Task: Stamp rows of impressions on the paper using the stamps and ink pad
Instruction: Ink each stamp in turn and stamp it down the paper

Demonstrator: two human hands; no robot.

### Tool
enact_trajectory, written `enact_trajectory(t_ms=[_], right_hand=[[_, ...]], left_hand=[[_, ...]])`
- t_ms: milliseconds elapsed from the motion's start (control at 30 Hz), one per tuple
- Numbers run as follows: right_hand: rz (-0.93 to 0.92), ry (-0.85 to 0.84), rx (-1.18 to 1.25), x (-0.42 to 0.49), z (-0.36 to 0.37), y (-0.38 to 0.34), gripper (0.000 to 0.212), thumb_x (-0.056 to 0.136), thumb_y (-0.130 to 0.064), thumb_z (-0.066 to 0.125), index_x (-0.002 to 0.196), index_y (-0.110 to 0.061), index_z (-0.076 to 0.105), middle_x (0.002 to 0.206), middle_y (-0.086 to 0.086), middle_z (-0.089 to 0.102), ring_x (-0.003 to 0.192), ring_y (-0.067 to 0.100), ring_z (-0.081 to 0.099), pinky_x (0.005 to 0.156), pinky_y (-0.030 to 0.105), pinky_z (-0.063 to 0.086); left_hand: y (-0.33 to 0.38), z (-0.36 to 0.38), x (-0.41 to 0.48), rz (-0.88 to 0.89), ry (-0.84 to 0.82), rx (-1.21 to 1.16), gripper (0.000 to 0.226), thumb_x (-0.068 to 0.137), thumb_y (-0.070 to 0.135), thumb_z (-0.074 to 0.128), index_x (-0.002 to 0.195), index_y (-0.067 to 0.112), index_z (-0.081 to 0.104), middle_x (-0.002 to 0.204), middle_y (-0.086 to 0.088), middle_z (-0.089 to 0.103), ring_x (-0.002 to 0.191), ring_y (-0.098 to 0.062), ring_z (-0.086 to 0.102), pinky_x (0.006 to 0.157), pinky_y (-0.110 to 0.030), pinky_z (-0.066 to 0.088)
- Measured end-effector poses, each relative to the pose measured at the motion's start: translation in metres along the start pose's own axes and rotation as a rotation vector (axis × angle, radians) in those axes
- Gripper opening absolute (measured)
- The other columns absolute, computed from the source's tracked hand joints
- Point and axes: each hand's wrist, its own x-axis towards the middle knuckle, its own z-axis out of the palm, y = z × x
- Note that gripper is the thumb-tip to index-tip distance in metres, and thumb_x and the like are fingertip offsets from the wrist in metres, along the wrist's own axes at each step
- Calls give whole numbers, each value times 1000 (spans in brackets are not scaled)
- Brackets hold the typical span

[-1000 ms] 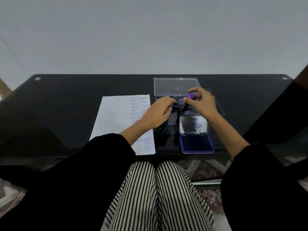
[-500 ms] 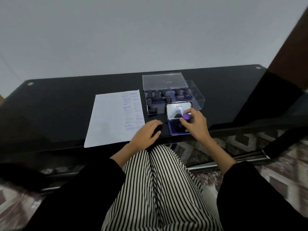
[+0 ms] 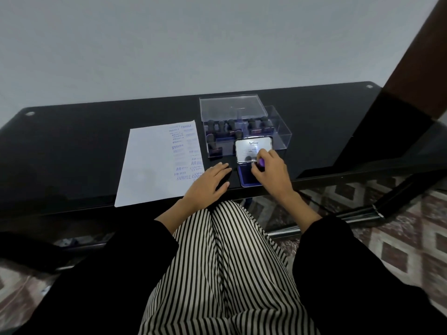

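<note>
The glossy black table spanned the view. A white sheet of paper lay flat on it, its near edge reaching the table's front edge, with purple impressions crowded down its right side. At three o'clock from the paper sat the open ink pad, its silver lid raised toward twelve o'clock. Just beyond that lid, also at twelve o'clock, stood a clear plastic box, with a clear cover at its eleven o'clock. The left hand rested flat between paper and ink pad.
</note>
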Motion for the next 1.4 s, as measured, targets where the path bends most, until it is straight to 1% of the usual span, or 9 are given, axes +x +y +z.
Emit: enact_trajectory(t_ms=[100, 200, 333, 467, 667, 967, 1167, 1267, 1400], right_hand=[[-34, 95, -75, 1, 6, 2, 16, 91, -23, 57, 88, -7, 52, 86, 6, 50, 68, 18, 47, 59, 29, 39], [-83, 226, -214, 1, 11, 4, 14, 87, -20, 61, 79, -10, 56, 69, 4, 55, 55, 18, 48, 45, 21, 26], [-115, 284, -373, 7, 10, 2, 18, 73, -15, 72, 66, -14, 56, 50, 0, 53, 44, 18, 46, 46, 22, 26], [-136, 269, -415, 11, 11, 3, 17, 72, -17, 74, 67, -14, 58, 50, 0, 56, 47, 19, 51, 47, 27, 37], [-134, 241, -429, 20, 8, 0, 19, 65, -16, 77, 63, -12, 59, 46, 4, 54, 46, 23, 53, 48, 27, 42], [-179, 328, -353, 5, 11, 3, 20, 67, -9, 75, 63, -11, 55, 45, 2, 50, 45, 20, 47, 43, 25, 35], [-166, 281, -294, 2, 11, 4, 17, 73, -9, 71, 67, -10, 54, 49, 4, 48, 48, 16, 40, 41, 23, 33], [-41, 117, -297, 15, 6, 1, 13, 86, -18, 58, 78, -8, 54, 63, 6, 44, 59, 19, 41, 50, 28, 33], [-27, 13, -352, 28, 3, 0, 16, 90, -22, 51, 86, -8, 56, 71, 6, 47, 65, 21, 45, 57, 29, 36]], left_hand=[[0, -1, 0, -1, -4, -8, 48, 99, 28, 40, 144, 13, 33, 153, -1, 29, 145, -14, 18, 117, -28, 16], [0, -1, 1, 7, -8, -8, 48, 99, 28, 40, 144, 13, 33, 153, -2, 29, 144, -15, 19, 118, -28, 16], [-1, -1, 1, 7, -13, -10, 48, 99, 28, 40, 144, 13, 33, 153, -2, 29, 145, -15, 18, 118, -28, 16], [-1, -1, 0, 6, -7, -7, 48, 99, 28, 40, 144, 13, 32, 153, -2, 29, 145, -14, 18, 117, -26, 14], [1, -3, 0, 20, -17, -2, 48, 99, 27, 40, 144, 12, 32, 154, -3, 28, 145, -15, 18, 116, -23, 13], [2, -5, 0, 15, -28, 9, 49, 100, 28, 39, 145, 12, 31, 154, -3, 26, 145, -15, 17, 115, -21, 11], [3, -6, 0, 15, -27, 12, 49, 100, 28, 39, 145, 12, 31, 154, -3, 27, 145, -15, 17, 115, -22, 11], [3, -7, -1, 11, -24, 12, 49, 100, 28, 39, 145, 12, 31, 154, -3, 27, 145, -15, 17, 116, -23, 12], [4, -8, -1, 7, -37, 26, 49, 100, 28, 38, 146, 12, 29, 154, -3, 26, 145, -15, 17, 116, -21, 11]])
